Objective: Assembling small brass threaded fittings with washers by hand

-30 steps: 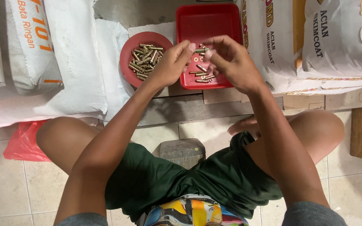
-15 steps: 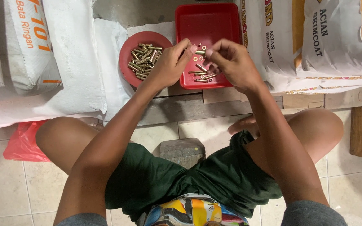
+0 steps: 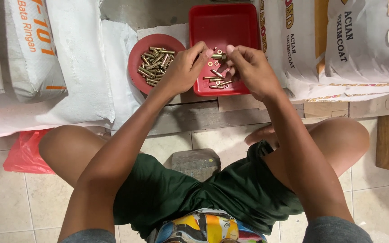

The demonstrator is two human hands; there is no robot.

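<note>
My left hand [image 3: 183, 67] and right hand [image 3: 248, 67] pinch one small brass anchor bolt [image 3: 218, 56] between fingertips over the red tray [image 3: 225, 18]; rigid, light, likely slick, best gripped at both ends

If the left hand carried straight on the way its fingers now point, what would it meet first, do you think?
Probably the small brass-coloured metal piece it already pinches, then the right hand's fingertips just beyond.

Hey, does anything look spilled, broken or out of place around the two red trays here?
Nothing stands out. The brass pieces stay inside the round bowl and the square tray, none spilled outside. Both hands, left and right, hold one brass piece over the tray.
</note>
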